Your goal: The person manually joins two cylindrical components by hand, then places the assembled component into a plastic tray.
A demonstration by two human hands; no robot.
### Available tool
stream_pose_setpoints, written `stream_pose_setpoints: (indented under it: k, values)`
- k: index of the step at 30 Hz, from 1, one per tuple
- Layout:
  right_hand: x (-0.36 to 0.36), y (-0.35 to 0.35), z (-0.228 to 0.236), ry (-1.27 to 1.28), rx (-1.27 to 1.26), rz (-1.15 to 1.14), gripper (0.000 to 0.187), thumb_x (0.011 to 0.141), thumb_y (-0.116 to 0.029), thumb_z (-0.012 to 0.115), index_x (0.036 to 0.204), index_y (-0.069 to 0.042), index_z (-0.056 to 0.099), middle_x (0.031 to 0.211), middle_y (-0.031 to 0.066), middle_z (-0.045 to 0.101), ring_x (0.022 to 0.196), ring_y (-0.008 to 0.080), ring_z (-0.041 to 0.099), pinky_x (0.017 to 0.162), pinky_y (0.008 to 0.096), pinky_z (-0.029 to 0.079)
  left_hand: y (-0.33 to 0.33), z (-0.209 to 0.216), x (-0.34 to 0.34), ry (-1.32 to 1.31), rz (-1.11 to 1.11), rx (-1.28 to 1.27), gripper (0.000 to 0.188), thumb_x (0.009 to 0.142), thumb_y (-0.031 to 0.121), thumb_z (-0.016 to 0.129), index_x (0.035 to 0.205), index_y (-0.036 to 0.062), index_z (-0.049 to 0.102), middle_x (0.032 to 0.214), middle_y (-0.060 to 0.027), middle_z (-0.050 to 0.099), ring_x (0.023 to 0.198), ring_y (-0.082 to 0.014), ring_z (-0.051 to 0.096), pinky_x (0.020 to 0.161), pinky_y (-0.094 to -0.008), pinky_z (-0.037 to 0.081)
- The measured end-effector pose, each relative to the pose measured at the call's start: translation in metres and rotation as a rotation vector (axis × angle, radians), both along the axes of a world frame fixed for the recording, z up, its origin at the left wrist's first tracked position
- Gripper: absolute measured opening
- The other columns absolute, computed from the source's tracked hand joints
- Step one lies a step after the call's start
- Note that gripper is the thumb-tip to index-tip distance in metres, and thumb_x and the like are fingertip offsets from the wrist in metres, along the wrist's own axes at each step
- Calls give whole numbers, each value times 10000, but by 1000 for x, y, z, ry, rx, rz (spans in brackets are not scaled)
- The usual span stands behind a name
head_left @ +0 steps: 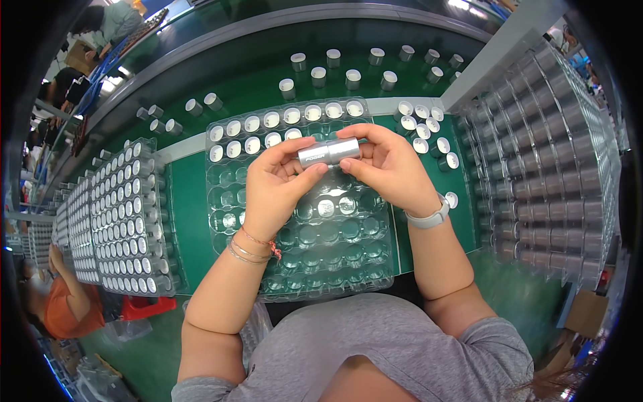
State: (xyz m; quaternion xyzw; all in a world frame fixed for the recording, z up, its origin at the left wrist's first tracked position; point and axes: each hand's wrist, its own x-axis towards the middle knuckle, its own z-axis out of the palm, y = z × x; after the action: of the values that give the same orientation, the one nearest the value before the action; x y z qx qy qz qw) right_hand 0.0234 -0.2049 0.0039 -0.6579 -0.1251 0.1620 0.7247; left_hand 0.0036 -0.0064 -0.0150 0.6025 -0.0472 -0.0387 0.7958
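Two short silver metal cylinders meet end to end above the tray. My left hand is closed on the left cylinder, which has printing on its side, pinching it between thumb and fingers. My right hand grips the right cylinder the same way, its visible side plain. Whether the two are joined or only touching, I cannot tell. Below lies a clear plastic tray with round pockets. White-topped cylinders fill its far rows, and a few white-topped pieces sit in the middle pockets.
Loose cylinders stand on the green belt beyond the tray. More cylinders are grouped on the green table at right. Tall stacks of filled trays rise at left and right. Other people work at left.
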Motion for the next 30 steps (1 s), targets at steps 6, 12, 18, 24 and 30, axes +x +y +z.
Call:
stream_pose_setpoints:
  k: [6, 12, 18, 24, 30]
  values:
    - [0, 0, -2, -8, 2, 1, 372, 857, 37, 642, 1213, 21, 533, 1055, 79, 626, 946, 113, 617, 746, 224, 495, 1, 1, 0, -8, -14, 8, 396, 797, -89, 698, 1174, -73, 577, 1092, -136, 633, 976, -187, 657, 832, -263, 555]
    - [0, 0, -2, -13, 3, 0, 367, 860, 43, 632, 1213, 16, 537, 1065, 78, 624, 958, 111, 612, 756, 223, 495, 2, 0, 0, -26, -16, 17, 388, 795, -83, 703, 1164, -70, 583, 1086, -131, 634, 969, -181, 658, 817, -252, 556]
    - [-1, 3, -1, -31, 24, -17, 368, 856, 53, 625, 1212, 18, 538, 1069, 76, 619, 963, 111, 612, 767, 224, 496, 3, 2, 1, -56, -11, 52, 364, 794, -79, 705, 1141, -64, 597, 1068, -118, 639, 951, -167, 658, 806, -247, 557]
    - [-2, 4, -2, -50, 36, -19, 364, 854, 63, 617, 1207, 19, 538, 1068, 71, 611, 967, 113, 611, 782, 230, 499, 2, 3, 0, -68, 0, 54, 355, 792, -83, 704, 1131, -59, 602, 1068, -118, 638, 953, -167, 657, 814, -249, 558]
    - [-2, 4, -5, -63, 59, -23, 363, 849, 65, 619, 1202, 17, 551, 1090, 78, 578, 942, 130, 624, 734, 236, 513, 3, 2, 0, -83, 0, 55, 353, 792, -85, 702, 1129, -59, 601, 1076, -119, 636, 966, -172, 654, 829, -256, 560]
